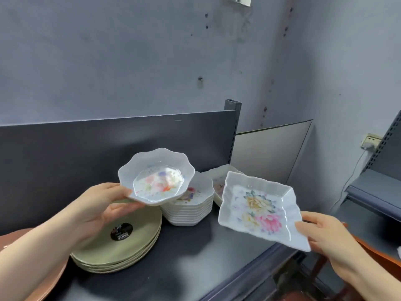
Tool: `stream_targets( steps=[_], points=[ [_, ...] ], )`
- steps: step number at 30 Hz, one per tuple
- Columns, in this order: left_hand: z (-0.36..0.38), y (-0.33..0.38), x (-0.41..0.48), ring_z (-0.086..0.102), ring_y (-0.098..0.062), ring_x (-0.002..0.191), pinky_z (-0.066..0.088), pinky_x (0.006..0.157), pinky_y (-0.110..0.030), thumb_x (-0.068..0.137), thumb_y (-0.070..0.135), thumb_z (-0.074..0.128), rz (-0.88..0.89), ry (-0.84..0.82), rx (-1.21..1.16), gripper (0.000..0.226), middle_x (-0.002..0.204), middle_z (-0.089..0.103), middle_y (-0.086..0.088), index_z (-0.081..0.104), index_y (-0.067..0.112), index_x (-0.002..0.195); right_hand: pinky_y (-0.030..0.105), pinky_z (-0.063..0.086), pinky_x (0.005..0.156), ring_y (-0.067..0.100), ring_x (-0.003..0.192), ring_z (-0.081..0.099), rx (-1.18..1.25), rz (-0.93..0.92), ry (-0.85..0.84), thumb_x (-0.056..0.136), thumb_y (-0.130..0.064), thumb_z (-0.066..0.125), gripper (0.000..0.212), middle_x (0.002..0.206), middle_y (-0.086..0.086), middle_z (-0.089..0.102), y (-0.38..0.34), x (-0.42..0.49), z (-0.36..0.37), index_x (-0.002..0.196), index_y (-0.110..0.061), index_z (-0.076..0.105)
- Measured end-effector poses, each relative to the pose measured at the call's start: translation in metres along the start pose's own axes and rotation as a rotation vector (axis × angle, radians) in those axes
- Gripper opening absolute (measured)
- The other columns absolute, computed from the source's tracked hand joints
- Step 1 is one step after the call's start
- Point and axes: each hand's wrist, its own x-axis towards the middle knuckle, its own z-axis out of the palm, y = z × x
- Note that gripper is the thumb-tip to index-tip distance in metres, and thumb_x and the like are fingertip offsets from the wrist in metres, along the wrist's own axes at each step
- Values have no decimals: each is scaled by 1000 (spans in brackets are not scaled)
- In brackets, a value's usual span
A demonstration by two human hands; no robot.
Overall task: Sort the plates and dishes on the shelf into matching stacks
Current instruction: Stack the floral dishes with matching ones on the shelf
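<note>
On the dark shelf point(195, 263), landmark = white floral dish stack point(191, 210), roughly 9 deep, exact count unclear. Just left of it: green plate stack point(130, 250), about 5 plates, top one bearing 1 round black label point(121, 231); upside-down "SIMPLE" readable, other lines too small. Behind-right of the landmark, at least 1 partly hidden floral dish point(217, 181). Left hand point(97, 205) grasps 1 scalloped bowl point(156, 177) in the air just above the landmark's left side, thumb on near rim, fingers curled beneath. Right hand point(325, 233) pinches 1 rectangular ruffled dish point(260, 210) by its near-right corner, tilted, in the air right of the landmark, thumb on top. 1 brown plate point(52, 279) far left of the landmark, past the green plates.
</note>
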Motion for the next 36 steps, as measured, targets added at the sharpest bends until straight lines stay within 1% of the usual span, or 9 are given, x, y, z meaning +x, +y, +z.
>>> stream_targets(
  steps=[4, 10, 15, 20, 24, 27, 29, 32, 36],
  points=[
    [12, 0, 3, 74, -30, 68, 60, 55, -28, 87, -8, 51, 6, 60, 21, 16, 83, 75, -22, 59, -8, 101, 17, 51, 48, 12, 60, 70, 20, -10, -43, 90, 6, 50, 27, 79, 7, 77, 1, 34, -10, 91, -7, 73],
    [39, -14, 3, 74, -34, 72, 60, 52, -29, 87, -8, 51, 12, 193, -57, 19, 86, 74, -23, 58, -10, 105, 20, 50, 52, 11, 59, 68, -66, -79, -168, 86, 7, 49, 32, 80, 7, 77, -2, 98, -25, 85, -9, 76],
    [67, -14, 2, 74, -35, 76, 61, 58, -33, 87, -9, 51, 20, 300, -66, 21, 87, 74, -24, 57, -12, 106, 28, 52, 62, 16, 69, 70, -155, -163, -296, 86, 5, 49, 33, 83, 6, 77, -16, 164, -36, 90, -13, 76],
    [90, -17, 0, 74, -34, 77, 61, 65, -38, 88, -8, 51, 47, 416, -40, 17, 87, 74, -23, 60, -12, 102, 31, 54, 62, 23, 75, 71, -209, -267, -389, 85, 3, 50, 32, 84, 5, 77, -23, 220, -30, 89, -15, 76],
    [107, -26, -8, 74, -30, 71, 61, 64, -38, 88, -8, 50, 79, 513, -80, 12, 86, 74, -21, 60, -9, 95, 32, 52, 57, 20, 67, 66, -272, -357, -447, 83, 1, 50, 32, 78, 3, 77, -23, 256, -19, 85, -18, 76],
    [122, -31, -13, 74, -28, 68, 61, 58, -33, 88, -8, 49, 82, 559, -93, 14, 79, 76, -16, 61, -7, 94, 27, 43, 52, 15, 56, 54, -416, -428, -432, 81, -11, 50, 24, 68, 6, 72, -12, 283, -6, 81, -13, 74],
    [130, -34, -14, 74, -27, 71, 60, 66, -40, 87, -9, 50, 80, 585, -92, 15, 83, 76, -17, 62, -8, 96, 29, 36, 52, 18, 55, 49, -614, -497, -388, 78, -18, 49, 24, 65, 8, 65, 4, 298, 6, 82, -5, 69],
    [140, -39, -12, 75, -28, 73, 58, 72, -44, 88, -7, 51, 62, 613, -83, 15, 86, 75, -18, 61, -8, 99, 31, 38, 52, 28, 71, 61, -773, -567, -385, 79, -22, 52, 20, 69, 6, 67, 27, 307, 19, 79, -8, 66],
    [152, -43, -9, 74, -30, 70, 60, 67, -38, 89, -8, 50, 43, 622, -93, 13, 95, 70, -22, 59, -8, 98, 34, 39, 52, 32, 73, 60, -760, -616, -358, 82, -20, 52, 19, 68, 9, 65, 38, 308, 23, 75, -6, 62]
  ],
)
